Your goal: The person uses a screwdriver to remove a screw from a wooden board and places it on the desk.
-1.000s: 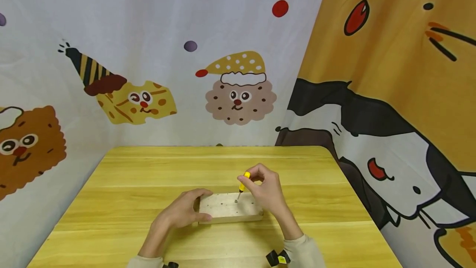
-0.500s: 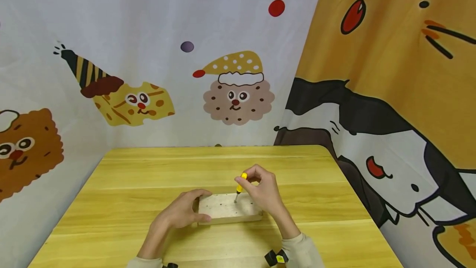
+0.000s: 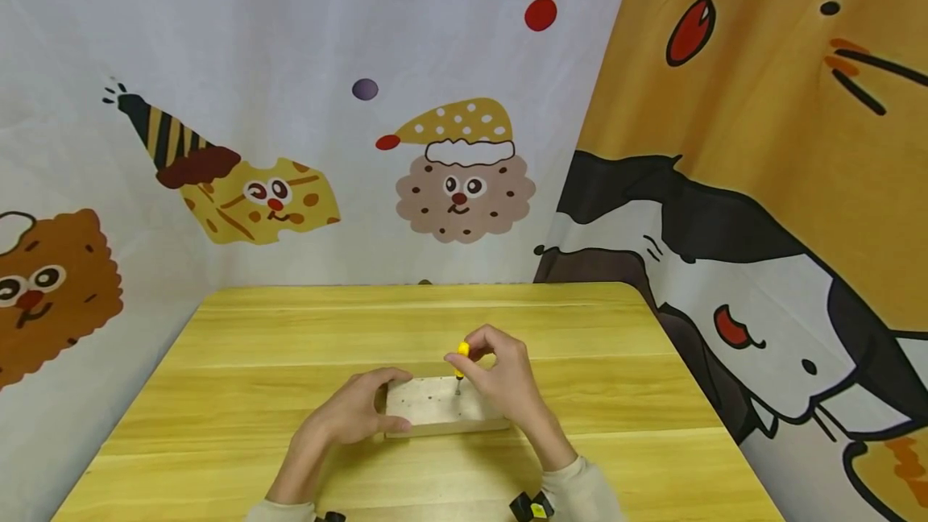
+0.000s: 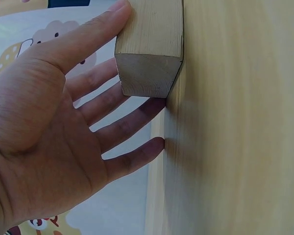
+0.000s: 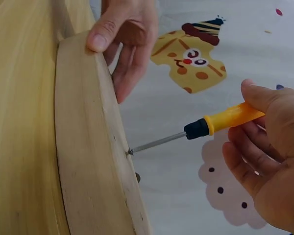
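A pale wooden block (image 3: 435, 416) with several small dark holes in its top lies on the table. My left hand (image 3: 351, 409) grips its left end, thumb on the near side and fingers on the far side; the left wrist view shows the block's end face (image 4: 148, 74) between them. In my right hand (image 3: 503, 373) is a screwdriver (image 5: 230, 120) with a yellow and black handle, held by thumb and fingertips. Its steel shaft slants slightly, and the tip meets a small screw (image 5: 131, 152) in the block's top. A second screw head (image 5: 138, 177) stands out from that face.
The wooden table (image 3: 254, 329) reaches back to a curtain (image 3: 290, 39) printed with cartoon figures. Another printed cloth (image 3: 725, 184) hangs along the right side. Black wrist cameras (image 3: 532, 506) show at the lower edge of the head view.
My right hand has shifted slightly left, and the screwdriver has come closer to upright with its tip on the same spot. My left hand keeps its grip on the block.
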